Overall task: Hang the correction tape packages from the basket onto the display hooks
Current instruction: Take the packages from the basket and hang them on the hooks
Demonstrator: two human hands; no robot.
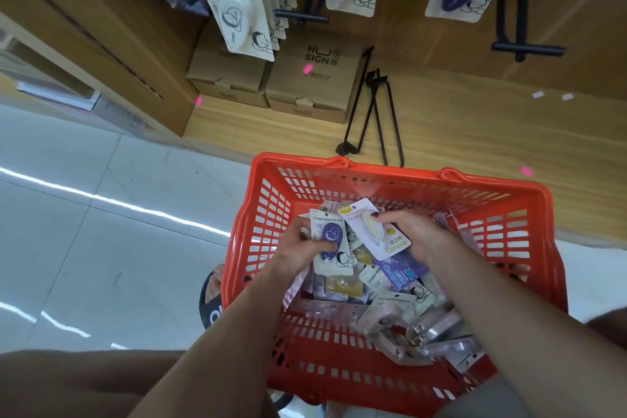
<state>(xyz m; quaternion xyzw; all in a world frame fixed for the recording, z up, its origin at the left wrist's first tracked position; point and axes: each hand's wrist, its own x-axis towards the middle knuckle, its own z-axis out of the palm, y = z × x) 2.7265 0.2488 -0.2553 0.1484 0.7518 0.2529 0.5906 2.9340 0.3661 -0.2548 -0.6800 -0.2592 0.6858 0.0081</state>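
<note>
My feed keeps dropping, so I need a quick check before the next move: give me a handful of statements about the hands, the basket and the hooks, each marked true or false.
1. The left hand holds a package with a purple correction tape. True.
2. The right hand is empty. False: it pinches a package with a yellow-striped tape.
3. The basket is red. True.
4. Both hands are up at the display hooks. False: they are inside the basket, over the pile of packages.
5. Spare black hooks lie loose on the wooden shelf behind the basket. True.
</note>
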